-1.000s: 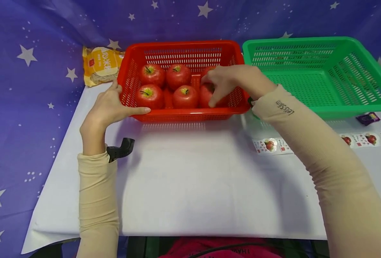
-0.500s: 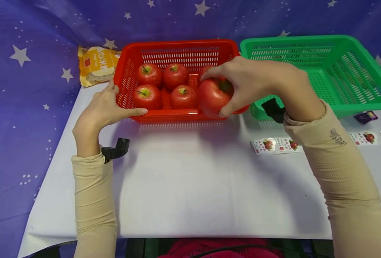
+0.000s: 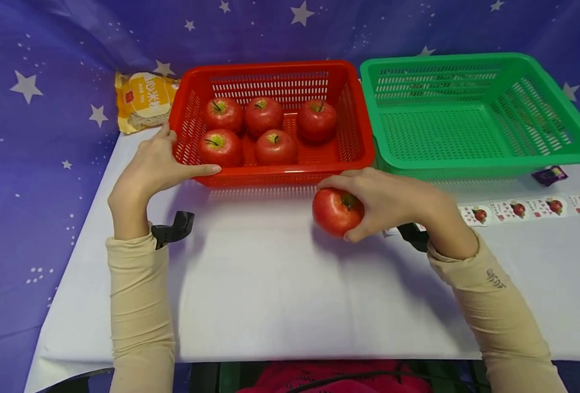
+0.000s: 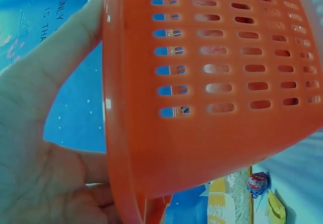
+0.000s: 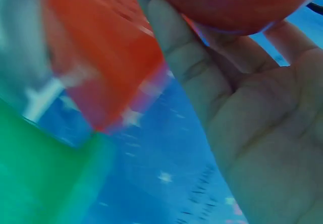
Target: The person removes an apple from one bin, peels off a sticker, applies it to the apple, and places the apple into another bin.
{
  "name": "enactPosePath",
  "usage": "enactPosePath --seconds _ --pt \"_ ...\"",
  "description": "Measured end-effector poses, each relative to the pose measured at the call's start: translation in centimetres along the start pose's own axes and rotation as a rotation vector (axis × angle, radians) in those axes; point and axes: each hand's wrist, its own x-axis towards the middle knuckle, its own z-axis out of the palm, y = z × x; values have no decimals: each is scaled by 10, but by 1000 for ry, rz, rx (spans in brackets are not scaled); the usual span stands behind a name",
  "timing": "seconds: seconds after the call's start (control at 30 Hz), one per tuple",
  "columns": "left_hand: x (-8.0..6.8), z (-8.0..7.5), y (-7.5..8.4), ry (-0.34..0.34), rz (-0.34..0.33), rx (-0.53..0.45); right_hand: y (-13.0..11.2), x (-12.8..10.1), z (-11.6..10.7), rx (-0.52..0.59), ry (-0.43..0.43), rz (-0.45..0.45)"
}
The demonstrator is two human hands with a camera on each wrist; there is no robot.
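Observation:
A red apple [image 3: 335, 214] is in my right hand [image 3: 390, 199], in front of the red basket [image 3: 270, 179] and just above the white table. Fingers and thumb grip it from the right side, its stem end turned toward the palm. In the right wrist view the apple [image 5: 242, 7] sits against the curled fingers at the top edge. My left hand [image 3: 149, 172] holds the basket's front left corner, thumb along the front rim and fingers at the left side. Several apples stay inside the basket, among them one at the right [image 3: 316, 120].
A green basket [image 3: 466, 166] stands right of the red one. A strip of apple-picture stickers [image 3: 527, 209] and a small dark purple packet [image 3: 550, 176] lie before it. A yellow food bag [image 3: 144, 101] is at the back left. A lollipop [image 4: 258, 183] shows in the left wrist view.
My right hand has lifted an apple out of the red basket's front right part and carried it over the rim toward the table's front. The left hand has kept its place on the basket.

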Motion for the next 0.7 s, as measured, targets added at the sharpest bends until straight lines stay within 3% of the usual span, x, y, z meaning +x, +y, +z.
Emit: enactPosePath --seconds 0.23,0.53,0.63,0.7 --pt "3 -1 -2 -12 16 9 17 6 30 -6 4 44" --pt "2 0 -3 -4 23 18 20 14 41 54 22 71" --pt "-4 1 5 44 110 9 23 15 44 96 -1 77" --pt "-10 6 18 124 258 -36 26 13 45 129 -11 75"
